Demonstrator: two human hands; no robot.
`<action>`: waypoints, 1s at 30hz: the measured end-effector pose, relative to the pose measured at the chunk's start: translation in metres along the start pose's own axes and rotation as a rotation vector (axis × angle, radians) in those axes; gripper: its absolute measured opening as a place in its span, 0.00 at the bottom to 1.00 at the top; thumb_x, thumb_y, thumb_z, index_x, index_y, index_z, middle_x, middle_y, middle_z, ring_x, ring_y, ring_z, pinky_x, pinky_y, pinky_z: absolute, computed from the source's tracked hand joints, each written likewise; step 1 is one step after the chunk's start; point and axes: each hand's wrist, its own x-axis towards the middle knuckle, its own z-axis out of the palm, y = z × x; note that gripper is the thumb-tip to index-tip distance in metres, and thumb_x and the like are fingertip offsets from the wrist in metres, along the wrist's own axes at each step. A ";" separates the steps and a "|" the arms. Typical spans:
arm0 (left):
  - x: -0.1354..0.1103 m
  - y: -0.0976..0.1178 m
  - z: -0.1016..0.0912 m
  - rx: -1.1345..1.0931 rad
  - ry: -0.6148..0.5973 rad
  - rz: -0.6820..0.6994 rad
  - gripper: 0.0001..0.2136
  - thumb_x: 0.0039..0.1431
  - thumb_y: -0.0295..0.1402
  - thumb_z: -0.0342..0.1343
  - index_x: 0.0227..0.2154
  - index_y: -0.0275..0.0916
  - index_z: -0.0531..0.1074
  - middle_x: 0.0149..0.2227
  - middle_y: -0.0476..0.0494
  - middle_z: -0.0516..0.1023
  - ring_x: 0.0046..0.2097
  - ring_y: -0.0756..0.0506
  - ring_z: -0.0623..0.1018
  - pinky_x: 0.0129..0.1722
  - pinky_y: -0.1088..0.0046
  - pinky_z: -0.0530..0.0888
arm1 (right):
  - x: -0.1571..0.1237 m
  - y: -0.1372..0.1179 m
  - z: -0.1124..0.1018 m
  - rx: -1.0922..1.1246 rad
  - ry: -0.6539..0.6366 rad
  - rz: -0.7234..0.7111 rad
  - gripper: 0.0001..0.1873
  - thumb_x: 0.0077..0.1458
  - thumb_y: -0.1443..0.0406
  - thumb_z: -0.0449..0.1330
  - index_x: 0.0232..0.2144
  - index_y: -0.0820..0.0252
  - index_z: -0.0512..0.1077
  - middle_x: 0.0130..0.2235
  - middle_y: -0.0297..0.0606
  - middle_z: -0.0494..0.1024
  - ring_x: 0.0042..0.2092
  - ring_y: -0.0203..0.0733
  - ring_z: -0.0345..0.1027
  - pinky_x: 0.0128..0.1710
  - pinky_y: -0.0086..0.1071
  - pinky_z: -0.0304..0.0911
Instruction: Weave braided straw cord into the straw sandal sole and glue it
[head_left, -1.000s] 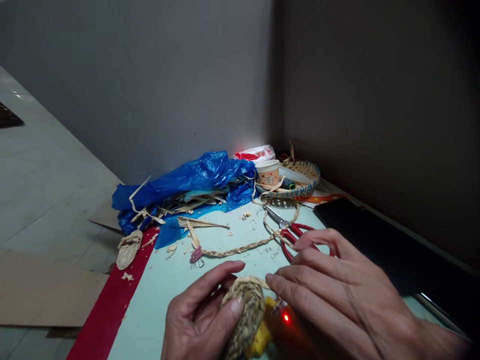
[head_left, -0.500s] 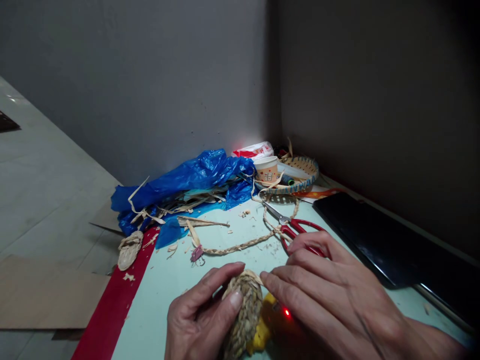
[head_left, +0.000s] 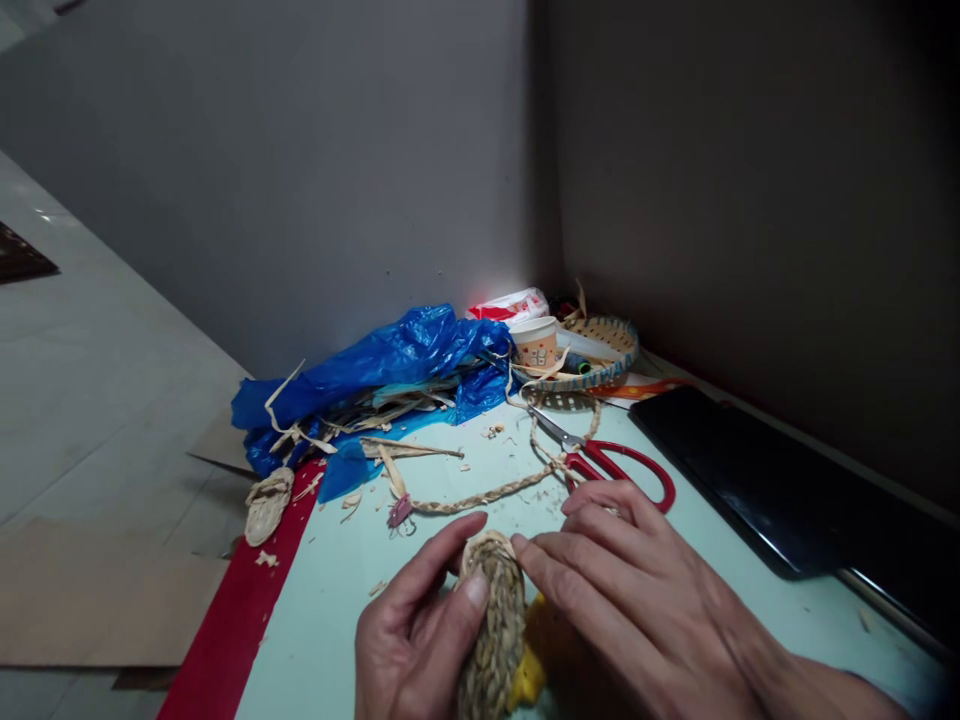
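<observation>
My left hand (head_left: 420,630) is closed round a small oval piece of braided straw (head_left: 493,625), thumb on its near face and forefinger curled behind its top. My right hand (head_left: 637,610) lies beside it, fingers stretched out, with the fingertips touching the top right edge of the braided piece. Under the piece a yellow object (head_left: 529,675) shows, mostly hidden by my right hand. A long braided straw cord (head_left: 487,492) runs across the pale table (head_left: 322,620) just beyond my hands.
Red-handled scissors (head_left: 611,462) lie just past my right hand. Farther back are a blue plastic bag (head_left: 375,365) with straw strips, a paper cup (head_left: 536,343) and a round woven tray (head_left: 611,350). A black flat slab (head_left: 757,480) lies at the right. A red strip (head_left: 240,610) edges the table's left side.
The view shifted a little, so my hands and the braided piece sit slightly farther right. The red light beside the yellow object no longer shows. My right hand has drawn back off the scissors' handles.
</observation>
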 end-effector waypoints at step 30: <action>0.007 -0.028 0.007 -0.324 0.062 0.004 0.15 0.47 0.34 0.72 0.39 0.38 0.82 0.37 0.38 0.85 0.46 0.34 0.83 0.49 0.60 0.77 | 0.000 -0.018 0.001 0.417 0.045 0.206 0.18 0.66 0.75 0.47 0.53 0.64 0.69 0.42 0.39 0.80 0.46 0.43 0.75 0.47 0.37 0.68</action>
